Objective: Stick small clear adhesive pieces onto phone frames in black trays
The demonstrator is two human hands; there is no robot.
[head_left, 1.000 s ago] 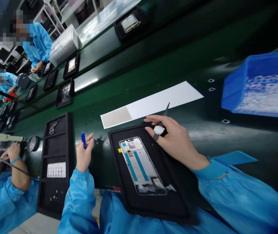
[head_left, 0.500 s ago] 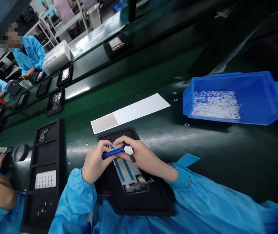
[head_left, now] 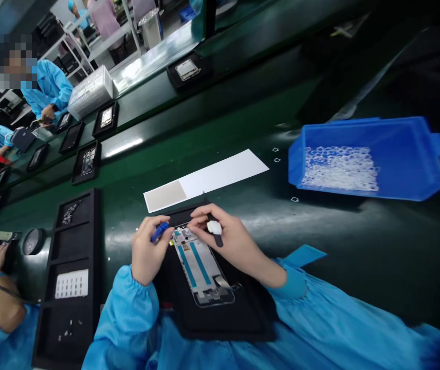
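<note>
A blue pen-like tool (head_left: 160,232) is gripped in my left hand (head_left: 145,252), beside the upper left edge of an opened phone (head_left: 200,267). My right hand (head_left: 230,236) hovers over the phone's upper right, thumb and forefinger close together. A slim black tool (head_left: 218,240) with a white lump (head_left: 214,227) on it is tucked in that hand; whether the fingertips also pinch a small part cannot be made out. The phone shows its silvery inside, two blue-green strips and a loose flex cable near the bottom. It lies tilted on a black tray (head_left: 243,321).
Ahead lies a white paper strip (head_left: 223,172). A blue bin (head_left: 405,159) of small white frames stands right, with a few loose frames nearby. At left are a black compartment tray (head_left: 92,246) with small parts and a round black container (head_left: 33,241). A co-worker's arm (head_left: 2,293) is far left.
My hands have moved apart, uncovering the phone's top end. The blue tool has swung with my left hand and now points more toward me. My right hand has shifted slightly right.
</note>
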